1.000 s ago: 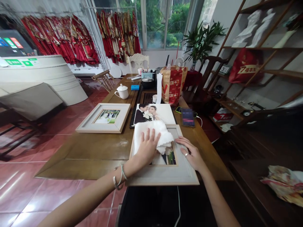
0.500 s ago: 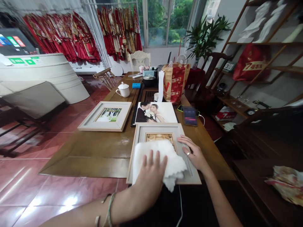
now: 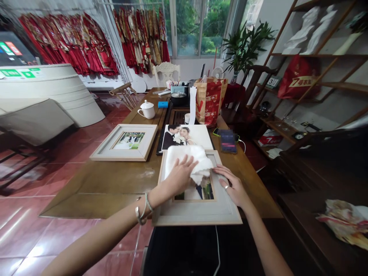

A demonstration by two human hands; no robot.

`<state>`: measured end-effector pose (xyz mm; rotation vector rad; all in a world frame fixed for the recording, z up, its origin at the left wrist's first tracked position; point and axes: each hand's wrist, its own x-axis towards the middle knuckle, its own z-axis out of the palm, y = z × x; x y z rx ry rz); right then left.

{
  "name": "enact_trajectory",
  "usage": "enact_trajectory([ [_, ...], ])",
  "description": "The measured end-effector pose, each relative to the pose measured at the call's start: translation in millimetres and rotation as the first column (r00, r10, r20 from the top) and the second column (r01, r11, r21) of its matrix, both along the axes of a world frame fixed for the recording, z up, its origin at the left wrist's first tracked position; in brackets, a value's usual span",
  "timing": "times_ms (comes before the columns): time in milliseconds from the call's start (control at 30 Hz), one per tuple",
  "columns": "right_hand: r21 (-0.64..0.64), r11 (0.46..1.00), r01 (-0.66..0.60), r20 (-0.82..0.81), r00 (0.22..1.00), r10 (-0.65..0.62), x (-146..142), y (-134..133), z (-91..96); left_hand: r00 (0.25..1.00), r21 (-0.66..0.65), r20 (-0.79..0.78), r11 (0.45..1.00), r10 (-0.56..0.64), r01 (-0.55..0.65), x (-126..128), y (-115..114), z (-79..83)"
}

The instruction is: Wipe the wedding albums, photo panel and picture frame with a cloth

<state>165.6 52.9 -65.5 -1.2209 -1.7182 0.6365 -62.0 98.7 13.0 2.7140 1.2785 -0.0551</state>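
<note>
My left hand lies flat with its fingers out on a folded white cloth, pressing it against the upper part of a picture frame. The frame has a pale wood rim and a light grey mat, and its far end meets a large wedding photo. Under my hand and the cloth, much of the small photo inside is hidden. My right hand, wearing a ring, rests with extended fingers on the frame's right side.
Left on the wooden table lies a second framed photo. Behind it stand a lidded white cup and a blue box. A paper bag and a phone on a cable are at the right.
My left hand has pushed the cloth away from me to the frame's far end, uncovering the lower part of the photo. My right hand stays on the right side.
</note>
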Motion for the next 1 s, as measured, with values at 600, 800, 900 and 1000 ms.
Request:
enact_trajectory([
  [600, -0.003, 0.999, -0.045, -0.048, 0.998, 0.044, 3, 1, 0.3, 0.848, -0.158, 0.192, 0.837, -0.494, 0.523, 10, -82, 17.2],
  [800, 0.001, 0.999, -0.052, -0.054, 0.997, 0.052, 6, 3, -2.3, 0.881, -0.096, 0.192, 0.885, -0.432, 0.455, 23, -102, 9.2],
  [900, -0.007, 0.999, -0.039, -0.04, 0.998, 0.038, 6, 3, -3.0, 0.913, -0.047, 0.157, 0.921, -0.376, 0.387, 39, -117, 0.7],
  [1000, -0.014, 0.999, -0.042, -0.022, 0.999, 0.042, 5, 1, -1.2, 0.943, -0.069, 0.073, 0.941, -0.325, 0.33, 49, -125, -3.6],
])
